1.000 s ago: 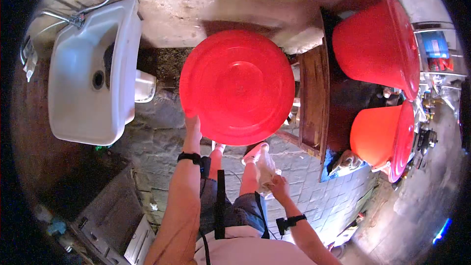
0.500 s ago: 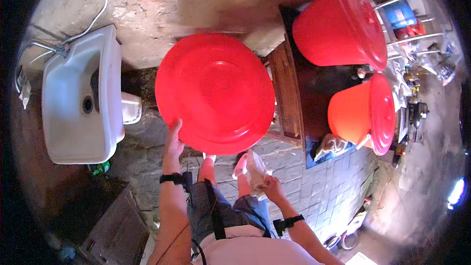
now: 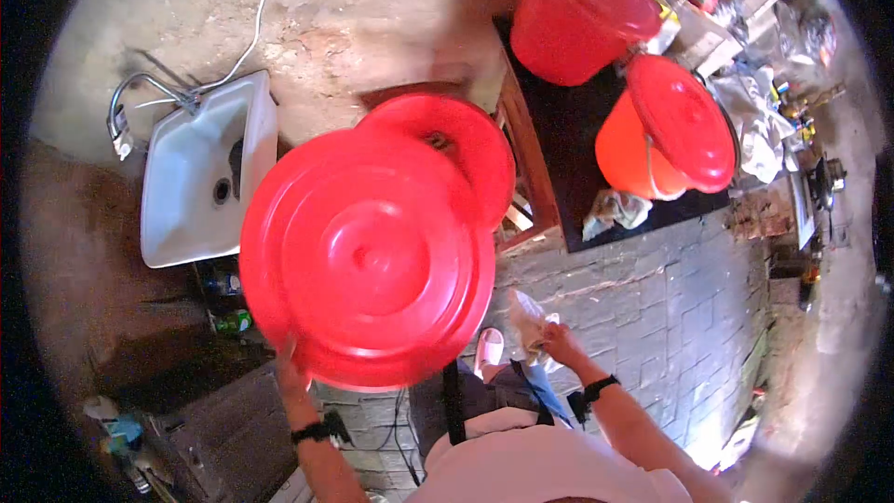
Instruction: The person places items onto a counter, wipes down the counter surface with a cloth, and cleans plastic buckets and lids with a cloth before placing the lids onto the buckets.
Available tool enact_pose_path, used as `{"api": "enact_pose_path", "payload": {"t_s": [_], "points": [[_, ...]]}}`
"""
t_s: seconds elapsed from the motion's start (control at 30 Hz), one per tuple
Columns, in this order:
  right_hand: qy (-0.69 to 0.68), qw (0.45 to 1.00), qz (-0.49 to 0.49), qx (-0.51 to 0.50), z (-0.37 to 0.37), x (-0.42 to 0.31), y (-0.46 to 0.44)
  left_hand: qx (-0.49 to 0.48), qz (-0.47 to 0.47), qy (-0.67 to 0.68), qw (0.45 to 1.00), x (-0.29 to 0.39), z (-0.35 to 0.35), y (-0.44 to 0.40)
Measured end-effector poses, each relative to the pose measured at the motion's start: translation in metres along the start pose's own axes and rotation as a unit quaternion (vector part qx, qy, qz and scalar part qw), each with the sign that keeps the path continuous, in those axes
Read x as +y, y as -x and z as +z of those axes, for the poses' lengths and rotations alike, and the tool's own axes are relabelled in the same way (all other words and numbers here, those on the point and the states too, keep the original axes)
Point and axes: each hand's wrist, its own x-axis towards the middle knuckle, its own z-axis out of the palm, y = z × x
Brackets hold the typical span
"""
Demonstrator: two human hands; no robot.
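Observation:
My left hand (image 3: 292,368) grips the lower left rim of a big round red plastic lid (image 3: 368,256), its fingers partly hidden and blurred. Behind the lid stands a round red plastic tub (image 3: 489,149), partly covered from view; something small and brownish shows inside it. My right hand (image 3: 562,343) is closed on a crumpled whitish cloth or plastic bag (image 3: 531,324) that hangs low over the floor, near my foot. I cannot make out which of the two it is.
A white sink (image 3: 191,214) with a tap is on the left. At right, a dark table (image 3: 577,149) bears a large lidded red bucket (image 3: 568,28), a lidded orange bucket (image 3: 633,149) and a crumpled cloth (image 3: 616,212). A cluttered shelf (image 3: 708,0) stands beyond.
My left hand has moved the lid down and left, uncovering part of the red tub behind it. My right hand has shifted rightward, still holding the whitish bundle. The view has turned.

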Motion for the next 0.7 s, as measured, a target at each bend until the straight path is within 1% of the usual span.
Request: {"api": "enact_pose_path", "payload": {"t_s": [0.07,0.13,0.2,0.23,0.27,0.3,0.33,0.37,0.4,0.43,0.47,0.5,0.53,0.57,0.6,0.63,0.67,0.7], "points": [[0.032,0.998,0.055,-0.006,-0.005,0.014,0.012,0.063,0.028,0.0,0.998,0.018,-0.047,0.06],[0.049,0.996,0.056,-0.051,0.013,0.068,0.017,0.089,0.042,-0.02,0.995,0.049,-0.086,0.118],[-0.108,0.991,-0.037,-0.066,-0.014,0.041,0.043,0.077,0.05,-0.063,0.994,0.077,-0.123,0.159],[0.005,0.998,-0.004,-0.065,-0.008,0.055,0.054,0.063,0.053,-0.085,0.993,0.087,-0.142,0.176],[0.124,0.99,0.025,-0.061,-0.006,0.074,0.059,0.05,0.056,-0.107,0.992,0.098,-0.162,0.192],[0.194,0.978,0.051,-0.052,0.015,0.112,0.061,0.044,0.047,-0.146,0.987,0.102,-0.169,0.197],[0.196,0.978,0.044,-0.054,0.013,0.118,0.061,0.039,0.045,-0.191,0.98,0.094,-0.172,0.192],[0.202,0.974,0.041,-0.09,0.014,0.122,0.061,0.067,0.05,-0.313,0.946,0.084,-0.173,0.18],[0.206,0.969,0.041,-0.128,0.02,0.121,0.064,0.099,0.06,-0.464,0.878,0.067,-0.174,0.167],[0.204,0.969,0.04,-0.131,0.023,0.116,0.068,0.135,0.071,-0.618,0.772,0.049,-0.169,0.154],[0.147,0.984,0.039,-0.098,0.024,0.112,0.072,0.164,0.081,-0.736,0.652,0.028,-0.164,0.145],[0.09,0.993,0.038,-0.061,0.021,0.101,0.074,0.165,0.089,-0.785,0.59,0.014,-0.151,0.142],[0.032,0.999,0.037,-0.022,0.015,0.084,0.074,0.158,0.095,-0.809,0.559,0.002,-0.13,0.141],[0.006,0.994,0.09,-0.069,-0.007,0.047,0.077,0.148,0.101,-0.811,0.557,-0.002,-0.108,0.145],[0.007,0.993,0.09,-0.069,-0.005,0.043,0.074,0.138,0.107,-0.814,0.555,-0.006,-0.087,0.149],[0.012,0.998,0.049,-0.042,-0.003,0.041,0.072,0.138,0.104,-0.813,0.556,-0.011,-0.087,0.148],[0.015,1.0,0.008,-0.017,0.0,0.04,0.07,0.169,0.128,-0.804,0.556,-0.017,-0.091,0.145],[0.039,0.999,-0.012,-0.007,0.001,0.036,0.069,0.197,0.153,-0.796,0.552,-0.016,-0.09,0.143]]}}
